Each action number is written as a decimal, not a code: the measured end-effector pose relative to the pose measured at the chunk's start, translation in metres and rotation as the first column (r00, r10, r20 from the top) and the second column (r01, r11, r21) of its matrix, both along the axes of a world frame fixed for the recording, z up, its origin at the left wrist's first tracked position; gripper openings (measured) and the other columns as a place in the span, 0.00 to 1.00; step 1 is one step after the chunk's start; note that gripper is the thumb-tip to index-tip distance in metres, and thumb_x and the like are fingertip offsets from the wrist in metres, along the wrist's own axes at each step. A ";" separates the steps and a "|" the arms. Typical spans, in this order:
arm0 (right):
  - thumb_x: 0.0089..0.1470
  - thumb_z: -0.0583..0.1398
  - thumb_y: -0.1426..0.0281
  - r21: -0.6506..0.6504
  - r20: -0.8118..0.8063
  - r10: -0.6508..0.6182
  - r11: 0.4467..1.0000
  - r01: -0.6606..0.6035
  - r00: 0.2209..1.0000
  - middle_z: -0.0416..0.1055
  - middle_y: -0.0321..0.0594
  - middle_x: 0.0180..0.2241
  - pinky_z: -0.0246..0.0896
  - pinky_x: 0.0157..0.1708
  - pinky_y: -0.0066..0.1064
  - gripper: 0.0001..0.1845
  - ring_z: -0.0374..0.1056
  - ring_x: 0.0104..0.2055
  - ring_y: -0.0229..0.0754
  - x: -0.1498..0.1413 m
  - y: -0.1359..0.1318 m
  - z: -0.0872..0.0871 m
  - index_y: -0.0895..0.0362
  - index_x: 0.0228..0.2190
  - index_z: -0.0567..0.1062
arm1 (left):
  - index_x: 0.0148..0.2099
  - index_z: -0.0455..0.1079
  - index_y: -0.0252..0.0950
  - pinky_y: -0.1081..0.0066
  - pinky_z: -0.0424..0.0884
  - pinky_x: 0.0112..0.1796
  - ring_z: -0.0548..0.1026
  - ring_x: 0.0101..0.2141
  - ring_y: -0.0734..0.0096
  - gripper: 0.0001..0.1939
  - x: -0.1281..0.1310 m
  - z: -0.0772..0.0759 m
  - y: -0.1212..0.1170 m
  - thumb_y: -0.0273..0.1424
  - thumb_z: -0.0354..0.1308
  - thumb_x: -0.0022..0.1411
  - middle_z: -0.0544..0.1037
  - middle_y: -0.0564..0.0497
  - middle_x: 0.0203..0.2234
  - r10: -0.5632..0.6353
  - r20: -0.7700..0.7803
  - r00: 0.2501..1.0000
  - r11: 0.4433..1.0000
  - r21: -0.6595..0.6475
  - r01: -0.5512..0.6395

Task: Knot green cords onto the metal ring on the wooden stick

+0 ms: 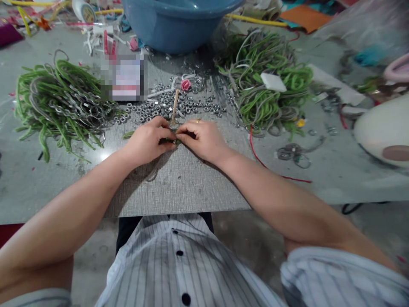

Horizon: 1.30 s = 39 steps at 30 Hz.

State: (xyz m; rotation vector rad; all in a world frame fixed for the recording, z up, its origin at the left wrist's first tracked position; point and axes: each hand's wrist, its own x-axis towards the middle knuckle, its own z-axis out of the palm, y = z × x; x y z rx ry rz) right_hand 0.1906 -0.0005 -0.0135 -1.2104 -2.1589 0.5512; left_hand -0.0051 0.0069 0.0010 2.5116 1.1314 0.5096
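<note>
My left hand [145, 140] is closed, its thumb and fingers pinching a green cord [128, 134] whose tail sticks out on the left side. My right hand [203, 138] meets it fingertip to fingertip, pinched on the same small dark-green bit; the exact spot is mostly hidden by the fingers. Just beyond the fingertips a thin wooden stick [175, 106] points away from me. Loose small metal nuts [140, 111] lie spread behind both hands. A thin grey loop [152, 172] shows faintly on the table under my left wrist.
A bundle of green and grey cords with metal fittings [57, 100] lies left; another cord bundle [271, 100] lies right. Behind stand a blue basin [179, 25] and a blurred-out flat item [126, 79]. A red string [265, 164] and a white rounded object [383, 128] are at right.
</note>
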 end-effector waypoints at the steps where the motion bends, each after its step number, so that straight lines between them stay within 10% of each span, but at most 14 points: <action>1: 0.56 0.58 0.71 0.006 0.020 0.013 1.000 -0.013 1.000 0.75 0.41 0.33 0.58 0.37 0.33 0.09 0.69 0.36 0.42 0.000 0.000 0.000 0.57 0.33 0.79 | 0.40 0.78 0.38 0.65 0.71 0.44 0.74 0.40 0.66 0.09 0.000 0.000 0.000 0.32 0.60 0.58 0.73 0.47 0.42 -0.004 0.010 1.000 1.000 -0.002 0.004; 29: 0.52 0.60 0.70 0.090 0.089 -0.039 0.995 0.031 0.995 0.72 0.45 0.42 0.58 0.50 0.48 0.01 0.65 0.49 0.52 -0.001 -0.001 -0.009 0.54 0.30 0.73 | 0.42 0.77 0.36 0.65 0.71 0.44 0.75 0.40 0.64 0.10 0.002 0.000 0.001 0.32 0.58 0.59 0.74 0.47 0.41 0.055 -0.004 0.998 0.998 -0.003 -0.055; 39: 0.42 0.68 0.61 -0.070 0.041 -0.034 0.997 0.037 0.999 0.59 0.49 0.60 0.46 0.62 0.55 0.42 0.51 0.64 0.59 0.011 0.006 -0.011 0.52 0.58 0.63 | 0.42 0.77 0.36 0.63 0.72 0.45 0.75 0.41 0.62 0.11 0.002 0.002 0.000 0.32 0.56 0.60 0.73 0.46 0.42 0.058 -0.031 0.998 0.998 -0.020 -0.059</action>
